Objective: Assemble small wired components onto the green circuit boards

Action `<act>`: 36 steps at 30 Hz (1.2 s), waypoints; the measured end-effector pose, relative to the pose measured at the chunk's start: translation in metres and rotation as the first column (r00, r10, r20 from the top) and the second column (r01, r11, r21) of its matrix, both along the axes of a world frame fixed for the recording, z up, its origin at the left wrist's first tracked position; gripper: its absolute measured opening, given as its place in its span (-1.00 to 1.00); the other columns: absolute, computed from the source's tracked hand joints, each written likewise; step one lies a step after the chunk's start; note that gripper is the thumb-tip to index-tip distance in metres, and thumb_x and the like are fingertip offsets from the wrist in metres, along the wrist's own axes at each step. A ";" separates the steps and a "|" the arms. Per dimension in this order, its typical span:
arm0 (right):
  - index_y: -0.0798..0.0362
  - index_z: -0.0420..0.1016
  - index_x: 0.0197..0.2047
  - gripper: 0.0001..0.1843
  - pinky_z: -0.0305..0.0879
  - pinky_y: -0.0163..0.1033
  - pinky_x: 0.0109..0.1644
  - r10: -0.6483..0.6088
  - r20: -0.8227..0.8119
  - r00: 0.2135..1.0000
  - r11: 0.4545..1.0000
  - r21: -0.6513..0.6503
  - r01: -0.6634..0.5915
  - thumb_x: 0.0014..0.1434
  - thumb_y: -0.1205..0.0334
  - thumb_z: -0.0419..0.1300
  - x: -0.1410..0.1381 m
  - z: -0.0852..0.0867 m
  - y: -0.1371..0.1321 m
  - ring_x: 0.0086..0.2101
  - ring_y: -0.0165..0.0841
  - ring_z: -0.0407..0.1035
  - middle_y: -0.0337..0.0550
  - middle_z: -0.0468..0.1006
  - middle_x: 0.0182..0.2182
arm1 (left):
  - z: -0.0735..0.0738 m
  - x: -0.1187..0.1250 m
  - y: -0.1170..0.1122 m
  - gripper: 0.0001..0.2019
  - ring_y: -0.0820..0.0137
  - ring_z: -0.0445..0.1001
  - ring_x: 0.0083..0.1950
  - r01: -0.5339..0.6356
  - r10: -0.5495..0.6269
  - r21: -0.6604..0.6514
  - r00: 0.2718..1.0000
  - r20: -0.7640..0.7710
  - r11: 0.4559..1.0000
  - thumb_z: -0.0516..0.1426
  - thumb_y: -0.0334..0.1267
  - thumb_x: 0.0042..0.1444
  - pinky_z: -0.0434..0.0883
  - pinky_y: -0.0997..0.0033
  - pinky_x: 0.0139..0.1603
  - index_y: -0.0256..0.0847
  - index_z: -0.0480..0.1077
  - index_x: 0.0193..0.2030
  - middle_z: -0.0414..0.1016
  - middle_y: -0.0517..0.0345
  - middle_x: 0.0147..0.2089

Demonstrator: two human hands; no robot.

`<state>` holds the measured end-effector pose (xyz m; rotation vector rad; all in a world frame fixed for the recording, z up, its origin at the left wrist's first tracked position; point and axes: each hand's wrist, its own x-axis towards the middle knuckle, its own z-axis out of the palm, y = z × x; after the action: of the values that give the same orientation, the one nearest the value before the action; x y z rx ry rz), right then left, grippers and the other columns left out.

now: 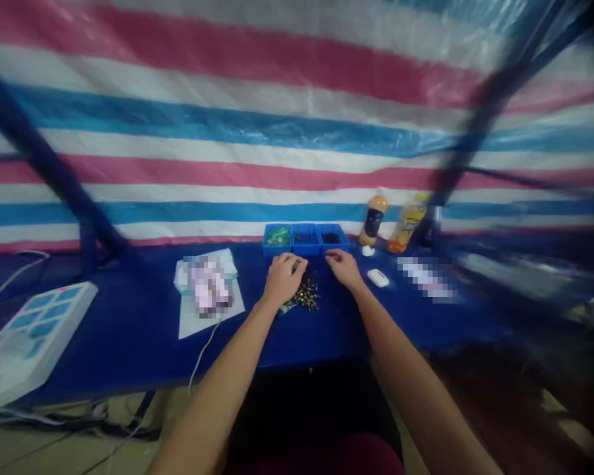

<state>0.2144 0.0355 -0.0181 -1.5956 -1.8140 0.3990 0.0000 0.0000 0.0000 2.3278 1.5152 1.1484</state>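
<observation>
My left hand (283, 280) is over the left side of a pile of small brass-coloured metal pieces (307, 295). Its fingers are closed around something small and dark that I cannot make out. My right hand (345, 268) is to the right of the pile, just in front of the right blue bin (337, 248); its fingertips are drawn together, and what they hold is too small to tell. Dark bits lie in that bin. The middle bin (305, 250) has a few small parts, and the left bin (276, 251) holds green pieces. A small clear packet (288, 307) lies below my left hand.
Right of my hands are a white case (378, 278), crumpled tissue (368, 251) and two drink bottles (373, 221) (406, 225). On the left lie white paper (191, 323), a cable (201, 356) and a white box with blue panels (44, 330). Dark frame posts flank the blue table (143, 343).
</observation>
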 end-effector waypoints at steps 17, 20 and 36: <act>-0.02 0.59 -0.18 -0.66 0.18 -0.20 -0.14 -0.032 0.322 0.946 0.999 0.043 0.019 0.21 -0.09 0.20 -0.018 0.004 -0.016 -0.16 -0.20 0.36 -0.07 0.54 -0.21 | 0.000 0.001 0.000 -0.75 0.13 0.38 0.02 -0.053 0.052 -0.021 0.996 -0.069 0.998 0.07 -0.07 0.26 0.36 0.10 0.04 -0.09 0.51 -0.10 0.49 0.03 -0.01; -0.02 0.58 -0.25 -0.71 0.18 -0.21 -0.16 -0.020 0.310 0.950 1.000 0.018 0.015 0.22 -0.06 0.20 -0.017 0.004 -0.017 -0.20 -0.23 0.37 -0.10 0.55 -0.27 | -0.001 0.001 0.000 -0.74 0.14 0.38 0.01 -0.051 0.050 -0.016 0.997 -0.067 0.999 0.07 -0.07 0.26 0.36 0.10 0.05 -0.09 0.52 -0.10 0.49 0.02 -0.01; 0.03 0.52 -0.29 -0.77 0.30 -0.26 -0.27 0.144 -0.340 0.929 0.988 0.094 -0.119 0.11 0.04 0.28 -0.017 -0.001 -0.009 -0.41 -0.31 0.48 -0.20 0.60 -0.48 | 0.001 0.001 0.000 -0.74 0.15 0.39 0.03 -0.042 0.039 -0.025 0.995 -0.094 0.999 0.06 -0.08 0.27 0.35 0.11 0.06 -0.09 0.50 -0.06 0.49 0.04 0.01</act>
<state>0.1978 0.0269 -0.0186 -1.2656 -1.6455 0.6274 0.0012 -0.0002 0.0006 2.3743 1.6058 1.0349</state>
